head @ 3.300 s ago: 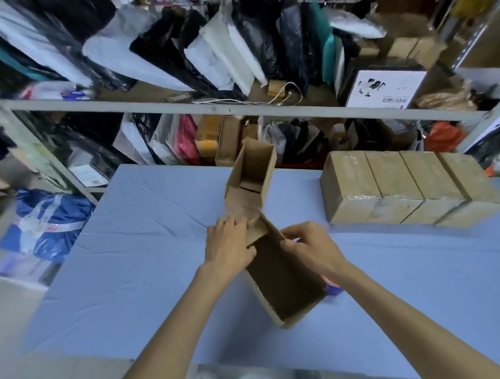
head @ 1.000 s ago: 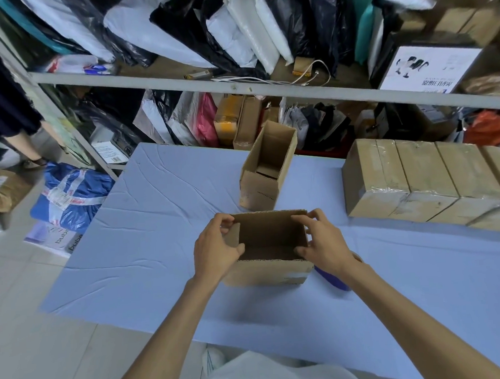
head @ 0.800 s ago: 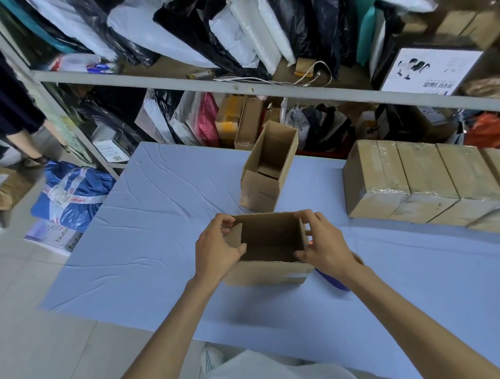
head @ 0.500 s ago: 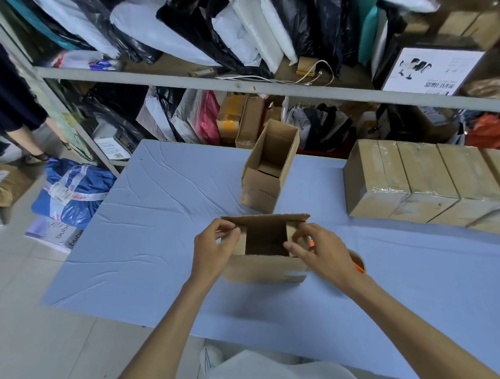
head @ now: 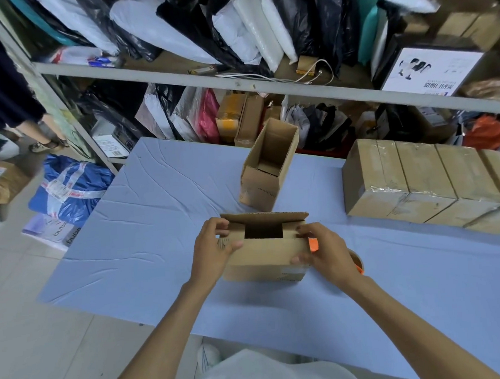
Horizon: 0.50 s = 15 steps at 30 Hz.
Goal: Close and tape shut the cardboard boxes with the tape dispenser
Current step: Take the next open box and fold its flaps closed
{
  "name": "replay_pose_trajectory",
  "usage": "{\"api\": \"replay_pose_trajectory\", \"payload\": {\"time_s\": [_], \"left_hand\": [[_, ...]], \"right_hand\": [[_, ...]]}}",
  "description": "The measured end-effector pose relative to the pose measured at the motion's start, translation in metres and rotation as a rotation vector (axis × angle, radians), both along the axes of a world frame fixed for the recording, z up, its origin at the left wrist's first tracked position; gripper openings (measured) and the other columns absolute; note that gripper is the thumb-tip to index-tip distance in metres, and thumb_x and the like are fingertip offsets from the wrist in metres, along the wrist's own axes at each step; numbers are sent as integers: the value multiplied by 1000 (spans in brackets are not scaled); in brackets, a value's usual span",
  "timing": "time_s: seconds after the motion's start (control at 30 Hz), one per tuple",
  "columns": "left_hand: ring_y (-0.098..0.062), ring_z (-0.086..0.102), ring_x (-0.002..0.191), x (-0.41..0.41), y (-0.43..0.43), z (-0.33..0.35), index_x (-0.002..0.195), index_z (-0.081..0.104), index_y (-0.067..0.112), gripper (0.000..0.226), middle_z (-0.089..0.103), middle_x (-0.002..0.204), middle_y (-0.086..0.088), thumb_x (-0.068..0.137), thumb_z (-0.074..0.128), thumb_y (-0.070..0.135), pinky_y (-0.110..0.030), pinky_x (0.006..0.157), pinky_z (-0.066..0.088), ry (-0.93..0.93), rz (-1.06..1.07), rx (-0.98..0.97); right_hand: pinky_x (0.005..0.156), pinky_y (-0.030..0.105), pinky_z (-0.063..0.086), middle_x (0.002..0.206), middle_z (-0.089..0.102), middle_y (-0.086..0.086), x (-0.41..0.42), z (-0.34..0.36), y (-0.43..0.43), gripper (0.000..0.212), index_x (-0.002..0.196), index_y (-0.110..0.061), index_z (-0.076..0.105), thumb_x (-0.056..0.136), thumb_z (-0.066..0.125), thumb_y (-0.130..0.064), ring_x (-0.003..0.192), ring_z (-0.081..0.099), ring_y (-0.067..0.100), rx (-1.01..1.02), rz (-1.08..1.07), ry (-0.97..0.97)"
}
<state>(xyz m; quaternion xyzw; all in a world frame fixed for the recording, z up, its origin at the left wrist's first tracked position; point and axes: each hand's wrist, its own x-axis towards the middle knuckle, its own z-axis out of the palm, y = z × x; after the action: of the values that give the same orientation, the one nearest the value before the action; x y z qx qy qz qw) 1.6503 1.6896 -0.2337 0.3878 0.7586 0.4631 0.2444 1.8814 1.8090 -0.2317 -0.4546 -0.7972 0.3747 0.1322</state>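
Soft, even indoor light with faint shadows; wide-angle bending at the edges, upper right corner blurred

Storeroom corner with grey metal shelving rack (head: 266, 87) behind a blue-covered bench (head: 164, 237).
Above, packed black and white plastic bags (head: 243, 30); below, pink and grey bags (head: 207, 116) beside stored cartons (head: 239, 117); at left, on pale tiled floor (head: 34, 345), a blue taped bundle (head: 72, 190) and a brown parcel (head: 2, 180).
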Motion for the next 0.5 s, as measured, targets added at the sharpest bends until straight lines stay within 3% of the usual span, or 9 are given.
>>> {"api": "replay_pose_trajectory", "payload": {"time_s": [0.07, 0.13, 0.2, 0.27, 0.37, 0.43, 0.5], "left_hand": [[-12, 56, 103, 5, 1, -2, 117, 51, 16, 57, 54, 115, 5, 71, 85, 19, -24, 83, 47, 70, 53, -6], [-15, 49, 109, 7, 1, -4, 127, 48, 14, 69, 49, 122, 1, 70, 86, 26, -25, 86, 44, 232, 72, -11], [-15, 48, 108, 6, 0, -4, 133, 44, 17, 76, 44, 127, -2, 70, 85, 27, -26, 84, 46, 211, 63, 5], [-15, 52, 107, 6, -1, -4, 130, 46, 19, 68, 45, 125, -1, 73, 83, 25, -30, 84, 51, 120, 49, 11], [-15, 57, 101, 6, -2, -6, 106, 58, 15, 38, 51, 111, 4, 78, 79, 30, -40, 87, 52, 103, 74, 1], [-14, 58, 97, 8, -4, -10, 98, 62, 12, 29, 54, 106, 4, 81, 76, 32, -42, 85, 52, 96, 96, -13], [-13, 59, 94, 10, -5, -11, 93, 65, 13, 25, 57, 104, 5, 82, 74, 33, -39, 82, 51, 129, 123, -32]], "right_hand": [[68, 10, 39, 116, 55, -13, 0, -2, -3, 76, 114, -42, 36, 61, 90, -29, 97, 56, 5, -72, -90, 76], [74, 18, 49, 130, 47, -9, -1, -3, -3, 100, 130, -46, 23, 60, 91, -24, 106, 57, 4, -57, -89, 109], [82, 25, 50, 136, 37, -8, -1, -4, -3, 115, 142, -51, 13, 62, 90, -24, 113, 51, 3, 29, -6, 62], [82, 25, 49, 132, 36, -10, 0, -3, -1, 100, 140, -52, 25, 66, 88, -30, 115, 53, 6, 91, 49, 45], [79, 27, 43, 127, 40, -12, 3, -6, 2, 62, 121, -36, 58, 66, 84, -44, 104, 58, 17, 118, -6, 8], [81, 28, 43, 127, 42, -14, 4, -7, 0, 53, 117, -28, 65, 70, 80, -46, 104, 55, 17, 86, 0, -30], [91, 30, 43, 133, 44, -7, 6, -7, -2, 41, 115, -23, 68, 78, 76, -41, 118, 47, 18, 139, 25, -55]]}}
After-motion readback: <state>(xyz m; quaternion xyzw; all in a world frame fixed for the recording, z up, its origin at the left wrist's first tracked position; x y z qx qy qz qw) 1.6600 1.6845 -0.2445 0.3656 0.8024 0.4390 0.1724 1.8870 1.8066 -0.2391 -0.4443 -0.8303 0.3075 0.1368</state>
